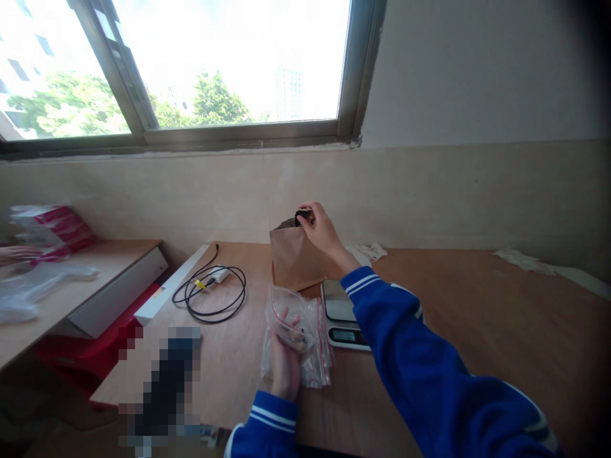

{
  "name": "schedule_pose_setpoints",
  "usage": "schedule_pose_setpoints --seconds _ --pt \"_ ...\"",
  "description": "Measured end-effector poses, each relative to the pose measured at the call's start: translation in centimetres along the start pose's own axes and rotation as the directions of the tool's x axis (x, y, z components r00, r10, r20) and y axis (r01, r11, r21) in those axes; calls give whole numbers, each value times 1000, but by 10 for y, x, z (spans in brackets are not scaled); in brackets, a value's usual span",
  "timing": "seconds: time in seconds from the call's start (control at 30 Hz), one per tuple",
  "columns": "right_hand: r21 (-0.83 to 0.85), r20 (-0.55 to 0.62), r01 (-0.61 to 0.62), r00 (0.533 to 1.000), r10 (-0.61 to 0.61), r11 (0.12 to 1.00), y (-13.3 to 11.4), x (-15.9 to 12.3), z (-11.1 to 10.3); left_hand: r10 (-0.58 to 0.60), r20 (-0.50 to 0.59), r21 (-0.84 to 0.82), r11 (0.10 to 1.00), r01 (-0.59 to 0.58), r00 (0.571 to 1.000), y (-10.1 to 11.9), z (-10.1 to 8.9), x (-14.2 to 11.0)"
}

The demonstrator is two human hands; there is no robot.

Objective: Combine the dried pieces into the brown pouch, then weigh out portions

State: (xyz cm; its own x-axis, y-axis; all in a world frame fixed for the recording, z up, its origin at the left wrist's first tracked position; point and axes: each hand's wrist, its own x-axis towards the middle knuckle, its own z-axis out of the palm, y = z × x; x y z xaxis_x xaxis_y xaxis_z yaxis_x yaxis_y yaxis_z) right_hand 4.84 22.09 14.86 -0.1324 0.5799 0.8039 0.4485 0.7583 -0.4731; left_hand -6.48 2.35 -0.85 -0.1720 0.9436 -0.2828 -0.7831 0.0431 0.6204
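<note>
My right hand [321, 230] is up at the mouth of a brown paper bag [293, 254]. Its thumb and fingers pinch a small black thing [300, 218] whose kind I cannot make out. Lower down, my left hand [285, 359] is turned palm up with bent fingers, holding a clear zip bag [281, 299]; its fingertips show through the plastic. Whether they are inside the bag or behind it, I cannot tell. More clear zip bags [317, 375] with red seal lines lie under it. A kitchen scale [338, 302] sits just to the right, partly hidden by my right sleeve.
A coiled black cable [210, 318] with a white adapter [219, 275] lies left on the wooden table [458, 318]. A blurred-out dark object is at front left. Another person's hand [19, 254] is near a pink-and-white package [62, 226] on the neighbouring table. Crumpled white scraps [372, 251] lie along the wall.
</note>
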Motion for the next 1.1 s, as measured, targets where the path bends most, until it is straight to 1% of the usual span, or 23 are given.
schedule_pose_setpoints --seconds 0.07,0.13,0.2,0.3,0.37,0.43,0.5,0.6,0.7,0.77,0.8,0.83,0.87,0.9,0.93,0.97,1.0,1.07,1.1 --pt "6 39 -19 999 19 1000 -3 -1 -4 3 -8 1 1000 -3 1000 1 1 -1" --pt "12 104 -38 994 37 999 -7 -3 -7 2 -16 -1 1000 -2 1000 2 3 -2" --pt "6 146 -39 989 37 999 -10 -7 -9 1 -18 -3 1000 -1 1000 2 3 -2" --pt "-35 142 11 990 -6 999 -13 -12 -10 8 -16 -4 1000 -8 1000 1 2 0" --pt "-97 151 51 988 -36 994 -15 -15 -12 11 -21 -14 1000 -11 1000 0 1 1" --pt "-165 170 68 985 -39 984 -16 -17 -14 0 -22 -36 999 -1 1000 1 0 1" --pt "-195 188 57 982 -20 979 -15 -20 -16 -27 -7 -76 997 26 1000 3 0 0" --pt "-157 205 26 979 7 987 -14 -25 -17 -60 33 -156 986 64 998 8 1 -3" --pt "-99 184 2 983 16 995 -19 -31 -19 -45 82 -230 971 63 996 10 -1 -2" --pt "-47 152 -27 988 34 999 -30 -38 -24 -22 99 -266 963 48 995 8 -3 -1" --pt "-16 148 -47 988 49 999 -38 -42 -27 -14 96 -274 961 40 995 7 -4 0" --pt "17 168 -70 984 66 997 -46 -47 -30 -8 88 -275 961 33 996 6 -5 1" --pt "50 223 -94 971 80 994 -55 -52 -34 -6 82 -265 964 27 997 5 -5 2" --pt "77 319 -119 944 89 990 -64 -57 -37 -3 79 -246 969 23 997 4 -6 2" --pt "92 441 -140 894 85 986 -71 -62 -39 0 83 -219 976 18 997 3 -6 3" --pt "87 546 -150 834 79 985 -78 -68 -40 4 92 -186 982 13 996 2 -6 3" --pt "60 628 -150 775 79 987 -82 -73 -40 8 105 -152 988 8 994 2 -6 3" --pt "-37 732 -113 673 104 993 -87 -82 -36 13 118 -89 996 -3 993 0 -7 3" --pt "-93 779 -83 615 124 992 -88 -86 -33 19 119 -62 998 -12 993 0 -7 3"
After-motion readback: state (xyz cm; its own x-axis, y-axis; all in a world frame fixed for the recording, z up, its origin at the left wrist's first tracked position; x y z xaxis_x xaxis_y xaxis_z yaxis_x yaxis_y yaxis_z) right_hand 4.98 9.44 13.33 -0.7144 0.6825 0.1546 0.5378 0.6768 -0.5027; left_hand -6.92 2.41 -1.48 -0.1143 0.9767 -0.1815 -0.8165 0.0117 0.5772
